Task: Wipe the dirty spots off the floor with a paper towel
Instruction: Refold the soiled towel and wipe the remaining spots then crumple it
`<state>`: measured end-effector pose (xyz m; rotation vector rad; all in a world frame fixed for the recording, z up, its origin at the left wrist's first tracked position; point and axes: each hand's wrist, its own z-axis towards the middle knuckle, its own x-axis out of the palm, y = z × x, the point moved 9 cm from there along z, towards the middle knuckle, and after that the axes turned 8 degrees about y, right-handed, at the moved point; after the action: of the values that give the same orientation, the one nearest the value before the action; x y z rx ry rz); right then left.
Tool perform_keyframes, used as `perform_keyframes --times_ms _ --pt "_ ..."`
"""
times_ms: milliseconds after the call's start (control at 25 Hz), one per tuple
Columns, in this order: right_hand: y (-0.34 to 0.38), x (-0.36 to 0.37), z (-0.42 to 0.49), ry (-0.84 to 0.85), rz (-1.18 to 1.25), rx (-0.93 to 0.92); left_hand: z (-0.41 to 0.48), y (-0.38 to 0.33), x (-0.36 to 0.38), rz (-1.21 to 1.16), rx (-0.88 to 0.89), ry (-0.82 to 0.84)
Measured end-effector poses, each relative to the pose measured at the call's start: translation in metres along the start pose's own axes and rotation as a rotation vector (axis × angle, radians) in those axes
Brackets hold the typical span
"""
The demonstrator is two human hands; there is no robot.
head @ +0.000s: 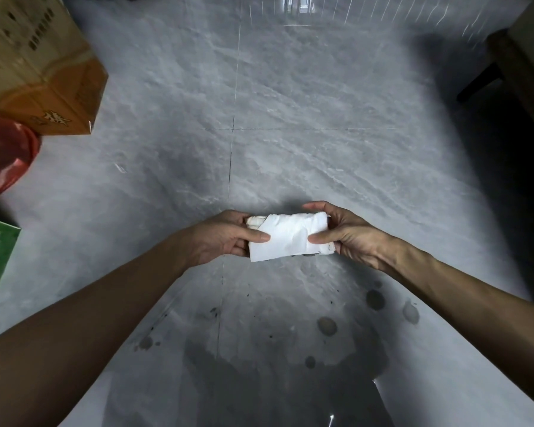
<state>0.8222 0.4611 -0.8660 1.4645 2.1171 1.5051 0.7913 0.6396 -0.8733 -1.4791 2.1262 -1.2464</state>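
Just beyond the dirty spots [326,326] on the floor [290,118] | left hand [219,237] and right hand [347,234] pinch opposite ends of a folded paper towel [290,238] | likely turning up a clean face for wiping.

Bare left hand [222,237] and bare right hand [344,234]; forearms [111,303] uncovered as far as the frame's edge; short nails; ridged tendons along the right wrist.

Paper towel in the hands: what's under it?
Grey floor lies below the paper towel, which the left hand and right hand hold up. Dark spots sit nearer the person. The floor patch right behind it is hidden.
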Motion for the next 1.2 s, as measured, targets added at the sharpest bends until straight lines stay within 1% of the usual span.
perform_keyframes --times_ms 80,160,320,400,480,520,640,680,720,840,920,1080,1160,1200 --pt "-0.002 -0.004 0.0 0.011 -0.055 0.028 -0.001 -0.003 -0.006 0.016 0.042 -0.06" --pt "0.007 -0.006 0.0 0.019 -0.159 0.035 -0.002 -0.009 -0.012 0.055 0.113 -0.141" --pt "0.031 0.007 0.008 0.074 -0.643 0.068 -0.002 -0.025 -0.004 0.148 0.231 -0.151" --pt "0.034 0.018 0.011 0.068 -0.766 0.032 -0.002 -0.034 0.0 0.14 0.306 -0.172" --pt "0.042 0.02 0.006 -0.05 -0.89 -0.101 -0.003 -0.043 -0.002 0.136 0.394 -0.236" --pt "0.049 0.019 0.0 -0.128 -1.016 -0.207 -0.003 -0.046 -0.004 0.167 0.428 -0.271" --pt "0.065 0.026 -0.029 -0.311 -1.531 -0.544 0.002 -0.05 -0.004 0.292 0.47 -0.332" --pt "0.065 0.027 -0.037 -0.341 -1.639 -0.617 0.004 -0.049 -0.004 0.344 0.466 -0.351" --pt "0.064 0.027 -0.043 -0.357 -1.696 -0.675 0.006 -0.048 -0.004 0.415 0.454 -0.368" --pt "0.059 0.022 -0.054 -0.373 -1.723 -0.775 0.011 -0.042 -0.005 0.623 0.372 -0.427" --pt "0.058 0.016 -0.057 -0.386 -1.676 -0.806 0.012 -0.039 -0.007 0.664 0.34 -0.451" --pt "0.062 0.008 -0.059 -0.438 -1.512 -0.81 0.013 -0.037 -0.008 0.598 0.368 -0.445" --pt "0.063 0.003 -0.056 -0.46 -1.367 -0.743 0.017 -0.033 -0.007 0.518 0.367 -0.412" --pt "0.061 -0.003 -0.053 -0.482 -1.267 -0.671 0.02 -0.028 -0.008 0.449 0.345 -0.389"
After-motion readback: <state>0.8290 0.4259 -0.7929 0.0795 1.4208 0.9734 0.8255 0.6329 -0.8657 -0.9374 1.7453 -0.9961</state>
